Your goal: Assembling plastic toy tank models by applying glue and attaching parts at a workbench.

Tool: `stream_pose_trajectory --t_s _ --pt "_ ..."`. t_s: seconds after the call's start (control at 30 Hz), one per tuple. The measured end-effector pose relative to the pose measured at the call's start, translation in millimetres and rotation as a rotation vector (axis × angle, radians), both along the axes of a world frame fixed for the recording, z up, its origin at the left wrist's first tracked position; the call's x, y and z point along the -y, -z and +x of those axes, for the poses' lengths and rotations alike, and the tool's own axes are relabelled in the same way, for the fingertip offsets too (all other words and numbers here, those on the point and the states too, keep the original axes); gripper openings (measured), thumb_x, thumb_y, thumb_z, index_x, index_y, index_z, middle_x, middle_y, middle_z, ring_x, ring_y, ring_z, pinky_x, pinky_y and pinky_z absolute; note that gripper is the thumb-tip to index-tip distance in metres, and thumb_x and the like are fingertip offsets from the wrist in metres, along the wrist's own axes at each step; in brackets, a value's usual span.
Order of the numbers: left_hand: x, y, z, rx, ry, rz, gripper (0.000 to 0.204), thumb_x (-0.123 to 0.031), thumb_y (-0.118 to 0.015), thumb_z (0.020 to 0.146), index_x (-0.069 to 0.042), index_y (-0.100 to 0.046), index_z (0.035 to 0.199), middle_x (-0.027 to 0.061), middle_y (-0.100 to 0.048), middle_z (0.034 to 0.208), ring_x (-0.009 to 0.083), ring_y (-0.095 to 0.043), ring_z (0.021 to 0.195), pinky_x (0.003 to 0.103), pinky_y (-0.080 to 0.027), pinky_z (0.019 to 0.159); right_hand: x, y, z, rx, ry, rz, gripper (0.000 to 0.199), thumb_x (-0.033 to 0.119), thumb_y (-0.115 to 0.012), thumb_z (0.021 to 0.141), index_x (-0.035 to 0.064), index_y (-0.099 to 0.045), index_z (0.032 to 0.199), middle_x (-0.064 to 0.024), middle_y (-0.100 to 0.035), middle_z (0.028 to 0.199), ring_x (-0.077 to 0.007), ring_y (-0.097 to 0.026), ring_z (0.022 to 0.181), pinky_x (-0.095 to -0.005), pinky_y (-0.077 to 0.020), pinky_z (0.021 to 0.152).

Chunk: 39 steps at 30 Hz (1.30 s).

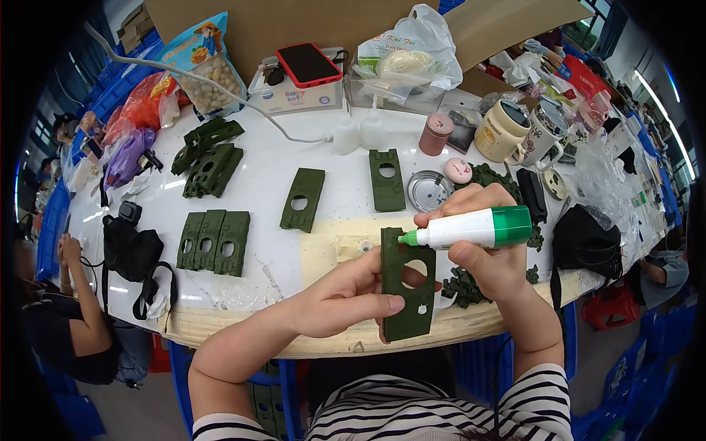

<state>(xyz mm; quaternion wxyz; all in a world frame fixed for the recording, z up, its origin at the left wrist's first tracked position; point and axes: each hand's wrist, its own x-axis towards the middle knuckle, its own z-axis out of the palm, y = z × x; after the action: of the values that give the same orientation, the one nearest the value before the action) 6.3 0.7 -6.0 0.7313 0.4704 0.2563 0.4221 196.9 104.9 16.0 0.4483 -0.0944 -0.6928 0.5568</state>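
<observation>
My left hand [353, 294] grips a dark green plastic panel [406, 316] over the table's front edge, thumb on its face. The panel is long and flat, with a large round hole and a smaller hole below it. In my right hand [489, 261] is a white glue bottle [463, 229] with a green cap end, tipped sideways. Its narrow green nozzle touches or nearly touches the panel's upper part. Similar green panels lie beyond: a single panel [302, 200], another panel [387, 181], and a row of three panels [213, 243] at left.
Stacked green parts [213, 169] lie at the far left. Small dark green pieces [467, 288] are heaped by my right hand. A round metal tin [429, 191], a pink canister [436, 134] and mugs [502, 131] stand right. A white cable [257, 112] crosses the back. A person's arm [84, 309] shows left.
</observation>
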Motion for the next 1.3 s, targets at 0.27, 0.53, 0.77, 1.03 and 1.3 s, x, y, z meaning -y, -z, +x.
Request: stream_pose_trajectory --t_s 0.27,0.53,0.77,1.03,1.3 --pt "-0.2 -0.1 -0.1 0.004 0.002 0.009 0.054 -0.005 -0.047 0.094 -0.003 -0.021 0.141 0.0167 -0.046 0.129 0.0186 -0.059 0.101 0.029 -0.056 0.068 0.8 -0.1 -0.7 -0.01 0.0 -0.003 0.03 0.011 -0.077 0.077 -0.001 -0.058 0.098 -0.0108 -0.064 0.096 -0.0188 -0.063 0.093 -0.0305 -0.0493 0.079" --pt "-0.5 0.4 0.0 0.002 0.003 0.004 0.055 -0.005 -0.047 0.094 -0.003 -0.02 0.142 0.0167 -0.046 0.129 0.0185 -0.058 0.102 0.029 -0.056 0.068 0.9 1.3 -0.7 -0.015 0.017 -0.002 0.031 0.013 -0.077 0.077 -0.0007 -0.059 0.097 -0.0108 -0.065 0.095 -0.0177 -0.062 0.091 -0.0301 -0.0487 0.079" --pt "-0.6 -0.3 0.4 0.006 0.004 0.008 0.055 -0.005 -0.047 0.094 -0.004 -0.02 0.142 0.0165 -0.047 0.129 0.0189 -0.058 0.103 0.029 -0.056 0.068 0.9 1.0 -0.5 -0.01 0.02 -0.002 0.031 0.014 -0.078 0.076 -0.0004 -0.06 0.097 -0.0108 -0.065 0.095 -0.0174 -0.062 0.091 -0.0302 -0.0483 0.079" --pt "-1.2 -1.1 -0.4 0.005 0.004 -0.003 0.054 -0.006 -0.047 0.094 -0.003 -0.021 0.141 0.0169 -0.048 0.128 0.0191 -0.059 0.102 0.029 -0.056 0.068 0.4 1.3 -1.0 -0.001 0.031 0.007 0.03 0.014 -0.077 0.077 -0.0006 -0.061 0.097 -0.0108 -0.065 0.095 -0.0177 -0.062 0.089 -0.0301 -0.0481 0.078" --pt "-1.0 -0.1 -0.4 0.009 0.002 0.011 0.053 -0.005 -0.047 0.093 -0.003 -0.023 0.141 0.017 -0.048 0.128 0.0187 -0.059 0.102 0.029 -0.056 0.068 -0.3 1.8 -0.6 -0.009 0.009 -0.006 0.031 0.013 -0.076 0.077 -0.001 -0.06 0.099 -0.0113 -0.065 0.096 -0.0175 -0.062 0.09 -0.0301 -0.0483 0.078"
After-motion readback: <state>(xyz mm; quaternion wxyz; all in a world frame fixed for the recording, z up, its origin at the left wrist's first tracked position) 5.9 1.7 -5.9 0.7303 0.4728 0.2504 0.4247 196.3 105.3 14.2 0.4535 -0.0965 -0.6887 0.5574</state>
